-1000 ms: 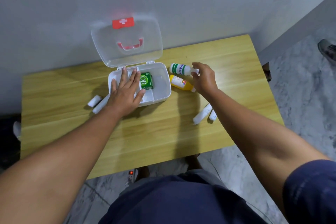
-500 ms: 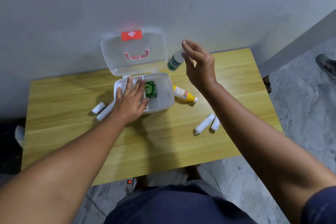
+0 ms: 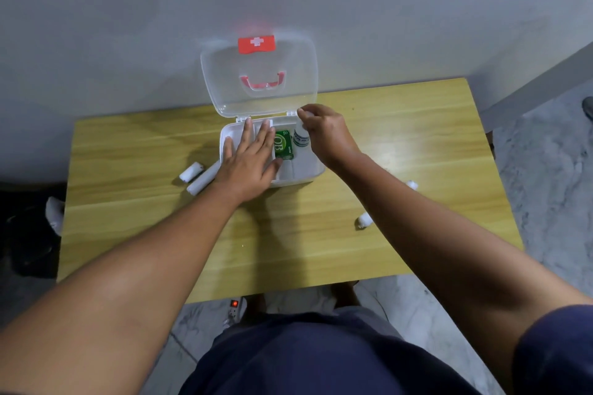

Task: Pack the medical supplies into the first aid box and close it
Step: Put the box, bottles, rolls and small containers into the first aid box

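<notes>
The white first aid box (image 3: 309,174) sits on the wooden table (image 3: 417,125), its clear lid (image 3: 260,74) standing open against the wall. A green packet (image 3: 283,145) lies inside. My left hand (image 3: 248,160) rests flat, fingers straight, over the box's left half. My right hand (image 3: 324,131) pinches the top of a white bottle with a green label (image 3: 301,138), held upright inside the box beside the green packet. Two white rolls (image 3: 191,171) (image 3: 202,183) lie left of the box. Two more white rolls (image 3: 365,221) (image 3: 411,184) peek out from under my right forearm.
The grey wall rises directly behind the box. A power strip with a red light (image 3: 235,305) lies on the floor under the table's near edge. A shoe (image 3: 588,107) shows at the far right, a white sock (image 3: 54,213) at the far left.
My right hand lifted the white bottle off the table, carried it over and lowered it into the box. The yellow bottle is now hidden behind my right arm. My left hand stayed put.
</notes>
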